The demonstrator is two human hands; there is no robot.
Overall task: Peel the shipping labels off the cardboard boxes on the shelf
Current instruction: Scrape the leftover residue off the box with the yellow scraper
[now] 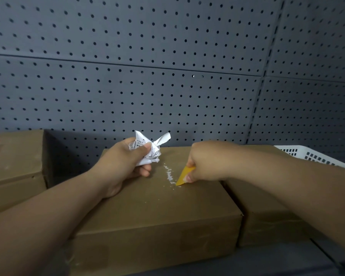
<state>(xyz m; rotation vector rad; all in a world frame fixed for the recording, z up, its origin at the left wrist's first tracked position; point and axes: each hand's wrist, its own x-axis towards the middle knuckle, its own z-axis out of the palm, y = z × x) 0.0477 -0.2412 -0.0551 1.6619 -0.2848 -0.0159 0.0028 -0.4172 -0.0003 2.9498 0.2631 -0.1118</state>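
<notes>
Evidently the left hand [126,162] clutches the crumpled label [149,149] clear of the cardboard box [157,212], so the right hand [205,162], gripping the yellow scraper [184,176], can lift white residue [169,175].

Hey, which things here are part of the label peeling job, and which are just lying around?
Job: label in left hand; scraper in right hand; middle box with residue; left box and right box, likely next.
Lying about: basket; pegboard.
</notes>
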